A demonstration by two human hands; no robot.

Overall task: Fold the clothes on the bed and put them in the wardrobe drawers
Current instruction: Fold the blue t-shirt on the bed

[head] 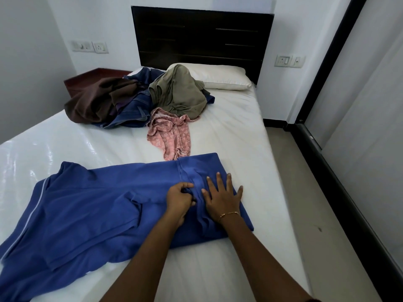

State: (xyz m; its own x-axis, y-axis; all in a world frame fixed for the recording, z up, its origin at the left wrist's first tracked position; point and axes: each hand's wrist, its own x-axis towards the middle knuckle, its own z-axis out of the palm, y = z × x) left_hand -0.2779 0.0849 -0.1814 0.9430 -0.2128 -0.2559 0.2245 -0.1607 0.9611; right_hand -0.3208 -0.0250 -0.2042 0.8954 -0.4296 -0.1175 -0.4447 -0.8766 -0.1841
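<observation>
A large blue garment [91,205] with a pale stripe lies spread across the near part of the white bed [229,131]. My left hand [180,198] pinches a fold of the blue cloth near its right end. Beside it, my right hand [222,196] presses flat on the same garment with fingers spread. Further up the bed lies a pink patterned garment [172,136]. Behind it is a pile with an olive garment [181,92], a brown garment [96,101] and blue denim [130,112].
A white pillow [220,77] lies against the dark headboard [200,38]. A dark red bedside table [87,78] stands at the far left. Along the right runs a strip of floor [305,192] beside a dark-framed sliding door [359,136].
</observation>
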